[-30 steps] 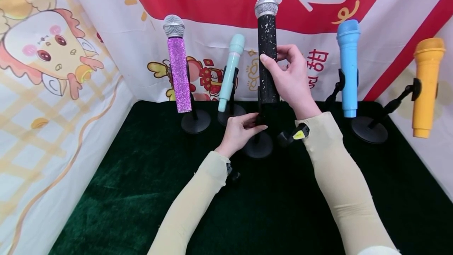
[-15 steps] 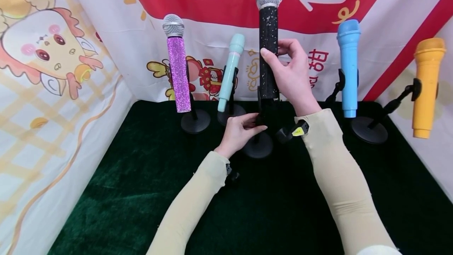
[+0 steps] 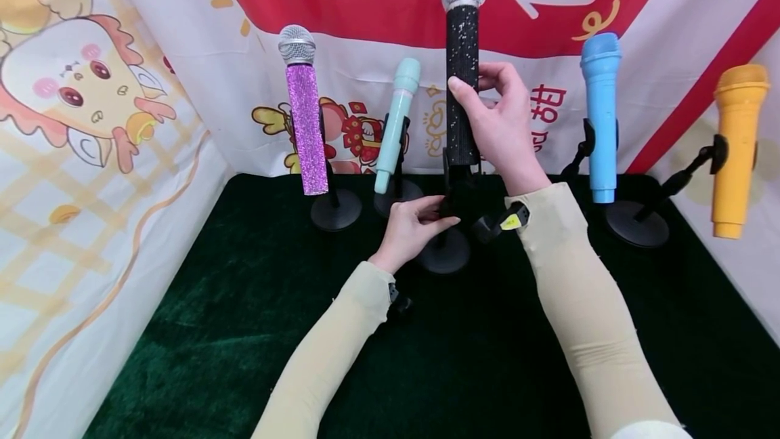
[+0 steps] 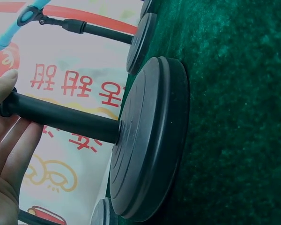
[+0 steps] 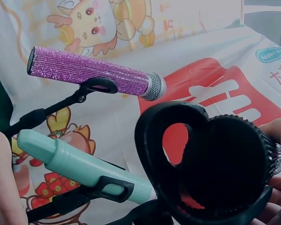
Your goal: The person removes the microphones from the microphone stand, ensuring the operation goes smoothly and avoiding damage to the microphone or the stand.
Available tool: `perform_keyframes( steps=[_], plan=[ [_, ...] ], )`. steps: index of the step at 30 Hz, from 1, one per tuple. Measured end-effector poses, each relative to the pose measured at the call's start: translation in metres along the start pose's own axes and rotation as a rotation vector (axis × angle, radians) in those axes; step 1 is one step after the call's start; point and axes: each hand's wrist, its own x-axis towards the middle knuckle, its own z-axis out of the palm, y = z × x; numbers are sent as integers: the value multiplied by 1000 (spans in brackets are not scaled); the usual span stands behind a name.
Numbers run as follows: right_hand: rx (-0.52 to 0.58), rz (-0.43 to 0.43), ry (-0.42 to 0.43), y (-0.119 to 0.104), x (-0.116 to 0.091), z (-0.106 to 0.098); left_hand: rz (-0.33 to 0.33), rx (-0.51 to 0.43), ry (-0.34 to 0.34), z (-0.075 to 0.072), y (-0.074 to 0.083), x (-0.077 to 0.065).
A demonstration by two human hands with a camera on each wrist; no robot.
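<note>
Watching this from the side, and the bit that matters is how the black mic (image 3: pixel 462 53) lines up with the clip (image 5: pixel 147 136) on its stand (image 3: pixel 445 255). The mic is close to upright, silver head at the top, tail end pointing down toward the desk (image 3: pixel 201 337). Right hand (image 3: pixel 504 124) is the near one here: it comes in from the mic's right side and has the handle pinched, thumb across the front, fingers going round the back.

Left hand (image 3: pixel 408 232) sits lower and a bit to the left, below the mic's tail and not touching it. It's got thumb and fingers closed on the pole (image 4: pixel 68 115) of the stand, over the round base. So one hand has the mic, the other has what's underneath, roughly stacked.

From the right wrist view the clip curls round the tail end, with a gap left open on one side of the loop. Can't tell from here if the mic is properly seated. My guess is any move now depends on keeping the mic's length square to that clip while the pole stays steady.

Nearest neighbour is the mint mic (image 3: pixel 397 117), just left, on its own stand.
</note>
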Motion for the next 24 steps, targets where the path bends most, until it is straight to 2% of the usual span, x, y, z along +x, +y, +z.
perform_keyframes(
  steps=[13,21,24],
  plan=[
    [0,-7,25,0,6,-2,4,7,4,1,1,2],
    [3,-105,54,-4,6,-2,1,2,2,2,1,1],
    [-7,-114,66,-5,5,-3,-7,16,6,1,1,0]
  ],
)
